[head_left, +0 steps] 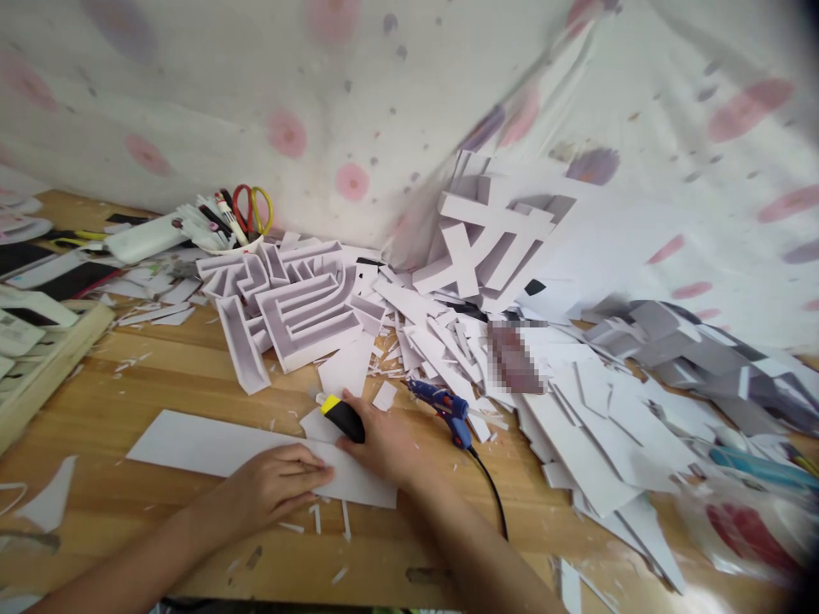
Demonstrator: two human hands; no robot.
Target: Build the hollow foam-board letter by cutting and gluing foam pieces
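My left hand (pixel 275 482) lies flat, fingers stretched out, pressing on a long white foam-board strip (pixel 192 443) on the wooden table (pixel 159 375). My right hand (pixel 384 443) is closed round a black and yellow utility knife (pixel 342 415), whose tip sits at the strip's upper edge near a small white offcut (pixel 345 368). A blue hot-glue gun (pixel 444 409) lies just right of my right hand, its black cord running toward me.
Large white 3D foam-board characters (pixel 287 298) lie behind the strip; another (pixel 486 243) leans on the spotted cloth wall. A heap of white offcuts (pixel 576 426) covers the right. A cup with scissors and pens (pixel 236 213) stands at back left. A wooden tray edge (pixel 44 367) is at left.
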